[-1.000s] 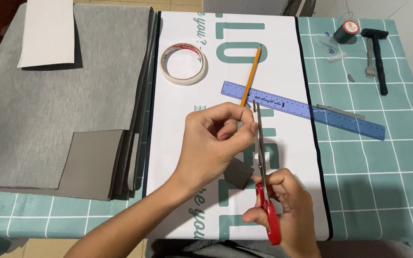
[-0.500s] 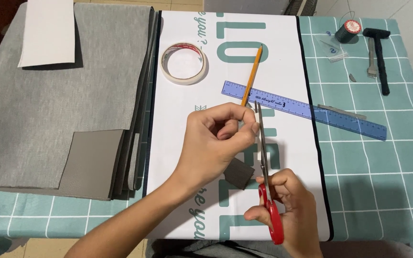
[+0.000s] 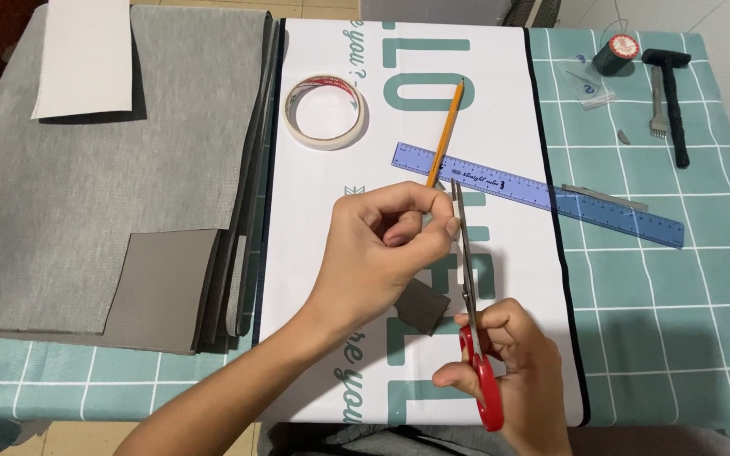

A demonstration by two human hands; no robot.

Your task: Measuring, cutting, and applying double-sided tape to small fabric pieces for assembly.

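My left hand (image 3: 386, 245) pinches a small grey piece of material (image 3: 422, 305) above the white printed sheet (image 3: 331, 194). My right hand (image 3: 517, 371) grips the red handles of a pair of scissors (image 3: 470, 321). The scissor blades point away from me and run along the right edge of the grey piece, close to my left fingertips. Much of the grey piece is hidden under my left hand.
A yellow pencil (image 3: 447, 131) lies across a blue ruler (image 3: 542, 192). A roll of tape (image 3: 324, 111) sits further back. Folded grey fabric (image 3: 111, 177) covers the left side, with a white sheet (image 3: 86, 55) on it. A thread spool (image 3: 616, 52) and black tools (image 3: 669, 93) lie at the far right.
My right hand and the scissors have shifted slightly; my left hand keeps its hold on the grey piece.
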